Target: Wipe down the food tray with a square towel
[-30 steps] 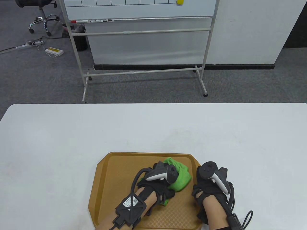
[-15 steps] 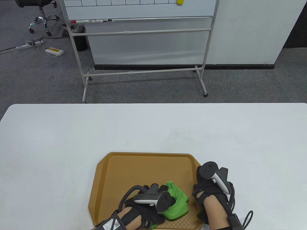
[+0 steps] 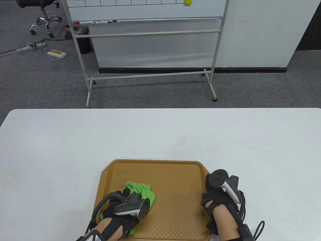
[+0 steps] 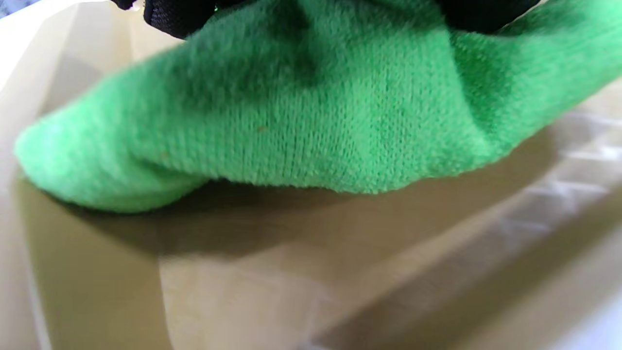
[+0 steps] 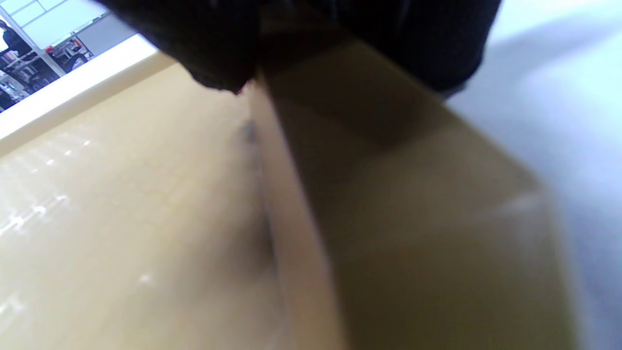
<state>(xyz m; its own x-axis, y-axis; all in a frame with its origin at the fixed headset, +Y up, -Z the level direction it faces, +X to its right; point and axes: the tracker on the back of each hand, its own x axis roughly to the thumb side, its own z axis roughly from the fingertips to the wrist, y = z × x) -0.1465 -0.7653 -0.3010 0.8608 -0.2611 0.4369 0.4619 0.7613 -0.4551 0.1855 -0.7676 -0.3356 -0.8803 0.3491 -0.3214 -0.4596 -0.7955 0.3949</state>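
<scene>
A brown food tray (image 3: 175,173) lies on the white table near the front edge. My left hand (image 3: 124,199) presses a crumpled green towel (image 3: 144,192) onto the tray's left half. In the left wrist view the towel (image 4: 311,112) rests on the tray floor (image 4: 243,291) beside the left wall, with my gloved fingers (image 4: 170,14) on top of it. My right hand (image 3: 213,198) grips the tray's right rim. In the right wrist view that rim (image 5: 388,218) runs between my dark fingers (image 5: 204,43).
The white table (image 3: 160,135) stretches far beyond the tray on all sides. A whiteboard stand (image 3: 150,75) and an office chair (image 3: 45,20) stand on the grey floor behind the table.
My left hand dragged the towel from the tray's far right toward me, then across to the tray's left half. My right hand and the tray stayed in place.
</scene>
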